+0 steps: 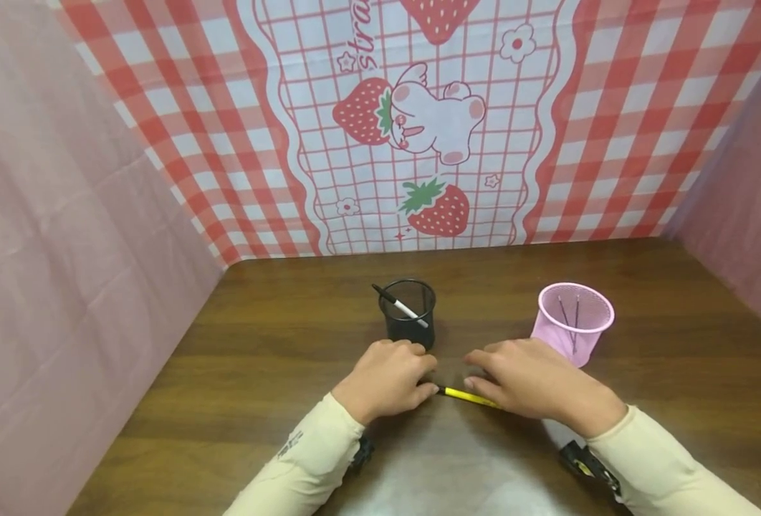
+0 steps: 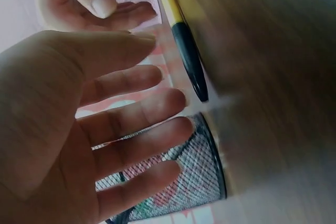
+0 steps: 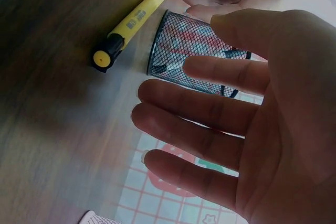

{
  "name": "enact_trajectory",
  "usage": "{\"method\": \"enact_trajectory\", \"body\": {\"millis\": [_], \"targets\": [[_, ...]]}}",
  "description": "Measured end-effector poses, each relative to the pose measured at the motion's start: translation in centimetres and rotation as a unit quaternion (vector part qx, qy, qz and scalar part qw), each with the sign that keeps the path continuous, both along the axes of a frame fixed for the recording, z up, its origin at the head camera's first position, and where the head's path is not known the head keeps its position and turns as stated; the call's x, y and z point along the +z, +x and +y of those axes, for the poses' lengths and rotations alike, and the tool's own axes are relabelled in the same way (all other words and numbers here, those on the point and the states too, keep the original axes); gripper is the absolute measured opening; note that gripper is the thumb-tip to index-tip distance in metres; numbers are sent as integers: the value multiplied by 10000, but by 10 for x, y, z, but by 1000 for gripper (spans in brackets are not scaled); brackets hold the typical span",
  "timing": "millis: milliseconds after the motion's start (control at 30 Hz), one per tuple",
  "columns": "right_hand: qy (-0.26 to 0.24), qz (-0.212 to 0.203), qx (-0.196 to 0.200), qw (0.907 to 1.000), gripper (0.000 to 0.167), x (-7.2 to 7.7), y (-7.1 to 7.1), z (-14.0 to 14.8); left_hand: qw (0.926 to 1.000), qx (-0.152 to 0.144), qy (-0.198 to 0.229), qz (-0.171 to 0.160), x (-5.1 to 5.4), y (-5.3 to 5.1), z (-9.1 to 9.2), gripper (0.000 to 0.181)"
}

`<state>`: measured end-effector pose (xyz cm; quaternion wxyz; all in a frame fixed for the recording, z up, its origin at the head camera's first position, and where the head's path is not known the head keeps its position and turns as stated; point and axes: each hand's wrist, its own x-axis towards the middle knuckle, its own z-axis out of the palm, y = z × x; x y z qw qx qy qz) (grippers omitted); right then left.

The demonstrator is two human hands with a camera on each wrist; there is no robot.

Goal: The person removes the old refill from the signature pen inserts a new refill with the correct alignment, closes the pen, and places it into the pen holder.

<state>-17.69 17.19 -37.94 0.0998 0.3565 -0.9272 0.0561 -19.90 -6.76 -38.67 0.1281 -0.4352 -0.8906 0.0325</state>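
yellow pen, black cup and pink cup, each partly covered in the head view
the right hand hides the pen's rear end and a lower side of the pink cup; the left hand covers some of the black cup's base. the print on the pen is too blurred to read, and the red lettering is cut by the top edge.

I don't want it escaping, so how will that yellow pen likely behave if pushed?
The yellow pen may well roll, since it looks round and lies sideways on the flat tabletop. It should stay stiff, as it looks straight and unbent. Being slim, it's probably light.
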Motion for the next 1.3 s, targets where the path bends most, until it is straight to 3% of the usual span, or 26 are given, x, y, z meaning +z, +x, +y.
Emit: {"method": "enact_trajectory", "body": {"millis": [467, 633, 933, 1300], "targets": [[-45, -70, 145, 9999, 21, -1, -1, 3, 9997, 34, -189, -176, -4, 6, 4, 23], [-143, -99, 147, 9997, 21, 0, -2, 6, 9998, -20, -195, -64, -5, 7, 7, 22], [-155, -130, 230, 9995, 14, 0, -2, 6, 9993, 149, -340, -24, -9, 7, 9, 19], [-91, -185, 204, 9996, 14, 1, -1, 6, 9993, 27, -272, 262, -10, 8, 6, 15]]}}
